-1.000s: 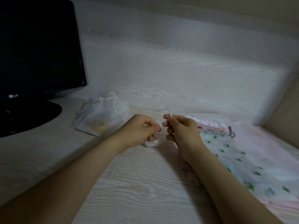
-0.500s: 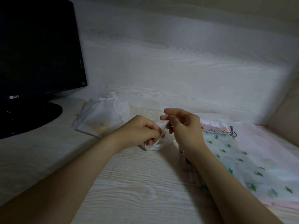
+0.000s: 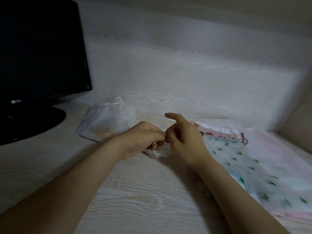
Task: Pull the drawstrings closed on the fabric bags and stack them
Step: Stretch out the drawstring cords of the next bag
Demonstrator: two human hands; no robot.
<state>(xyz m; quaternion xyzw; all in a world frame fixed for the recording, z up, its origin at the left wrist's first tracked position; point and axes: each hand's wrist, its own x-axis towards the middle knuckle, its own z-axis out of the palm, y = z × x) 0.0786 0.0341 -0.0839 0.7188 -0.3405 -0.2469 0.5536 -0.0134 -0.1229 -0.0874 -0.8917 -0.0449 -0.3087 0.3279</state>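
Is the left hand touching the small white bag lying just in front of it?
Touching. In the head view the left hand grips the small white bag, fingers curled round it.

Right hand [image 3: 184, 142] back down beside left hand [image 3: 143, 137] on small bag [image 3: 157, 153]

Only readable text: the "LG" logo [image 3: 16, 101], light letters beside a round emblem, on the lower left bezel of the black monitor [image 3: 42, 48]. A small square mark [image 3: 88, 86] sits at the bezel's lower right corner, too small to read. The pink printed bag [image 3: 219, 132] carries small coloured motifs along its gathered top, blurred, no letters legible there.
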